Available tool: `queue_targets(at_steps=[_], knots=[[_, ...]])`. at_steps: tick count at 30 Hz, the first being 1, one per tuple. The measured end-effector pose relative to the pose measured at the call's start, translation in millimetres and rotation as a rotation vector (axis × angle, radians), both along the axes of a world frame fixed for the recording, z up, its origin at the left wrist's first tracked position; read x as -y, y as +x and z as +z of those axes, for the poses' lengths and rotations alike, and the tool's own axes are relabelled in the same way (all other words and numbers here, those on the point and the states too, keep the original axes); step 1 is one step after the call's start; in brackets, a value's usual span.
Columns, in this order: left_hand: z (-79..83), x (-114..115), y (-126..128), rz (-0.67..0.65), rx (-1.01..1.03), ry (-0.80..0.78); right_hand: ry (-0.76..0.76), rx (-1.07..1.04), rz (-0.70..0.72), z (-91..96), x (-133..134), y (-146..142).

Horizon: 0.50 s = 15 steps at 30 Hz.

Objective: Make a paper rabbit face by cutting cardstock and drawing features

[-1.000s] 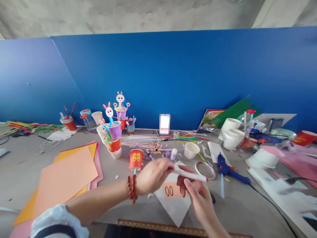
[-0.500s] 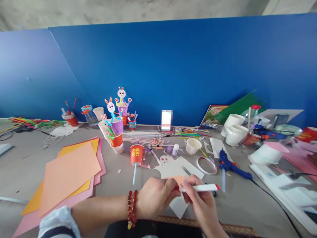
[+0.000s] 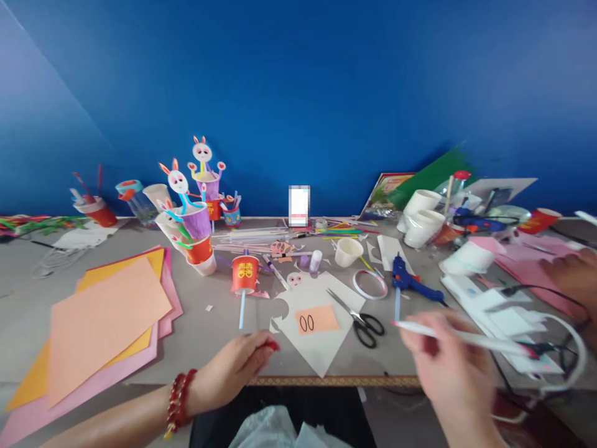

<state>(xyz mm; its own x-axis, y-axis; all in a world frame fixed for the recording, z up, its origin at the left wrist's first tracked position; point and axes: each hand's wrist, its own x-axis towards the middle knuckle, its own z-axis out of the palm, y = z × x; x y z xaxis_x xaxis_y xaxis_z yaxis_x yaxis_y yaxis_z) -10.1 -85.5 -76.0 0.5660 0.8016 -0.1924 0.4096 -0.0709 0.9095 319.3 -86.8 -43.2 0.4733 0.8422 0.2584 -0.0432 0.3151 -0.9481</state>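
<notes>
My left hand [image 3: 236, 367] rests at the table's near edge, fingers pinched on a small red pen cap [image 3: 271, 344]. My right hand [image 3: 450, 367], blurred by motion, grips a long white marker pen [image 3: 466, 336] that points to the right. Between my hands lies a white paper cut-out [image 3: 321, 348] with a small orange slip [image 3: 316, 320] bearing two drawn ovals. Black-handled scissors [image 3: 359, 318] lie just right of the slip.
Orange and pink paper sheets [image 3: 100, 323] lie at left. Rabbit cup figures [image 3: 191, 211], a red cup on a straw [image 3: 244, 277], a blue glue gun [image 3: 410, 283], a tape ring [image 3: 370, 284] and white cups [image 3: 422, 219] crowd the table. Another person's hand [image 3: 576, 274] shows at right.
My hands pulled apart: the cap came off in my left hand, while my right hand swung the marker to the right. The view dropped, uncovering the orange slip and scissors.
</notes>
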Motion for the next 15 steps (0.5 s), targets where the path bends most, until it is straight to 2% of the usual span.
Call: queue_targets(at_steps=[2, 4, 8, 12, 15], knots=[[2.3, -9.3, 2.4, -0.071, -0.093, 0.179, -0.143, 0.027, 0.184, -19.3, -5.4, -10.2], [3.1, -19.6, 9.9, -0.059, -0.161, 0.348, -0.251, 0.106, 0.331, -38.0, -13.3, -24.0], [-10.7, -34.7, 24.7, -0.031, -0.298, 0.521, -0.308, 0.222, 0.529, -58.6, -25.9, -39.6], [-29.4, -43.0, 34.2, -0.133, -0.407, 0.755, -0.322, 0.243, 0.582, -63.4, -29.4, -45.5], [-34.4, -48.0, 38.7, -0.223, -0.429, 0.929, -0.297, 0.295, 0.586, -65.8, -31.7, -51.4]])
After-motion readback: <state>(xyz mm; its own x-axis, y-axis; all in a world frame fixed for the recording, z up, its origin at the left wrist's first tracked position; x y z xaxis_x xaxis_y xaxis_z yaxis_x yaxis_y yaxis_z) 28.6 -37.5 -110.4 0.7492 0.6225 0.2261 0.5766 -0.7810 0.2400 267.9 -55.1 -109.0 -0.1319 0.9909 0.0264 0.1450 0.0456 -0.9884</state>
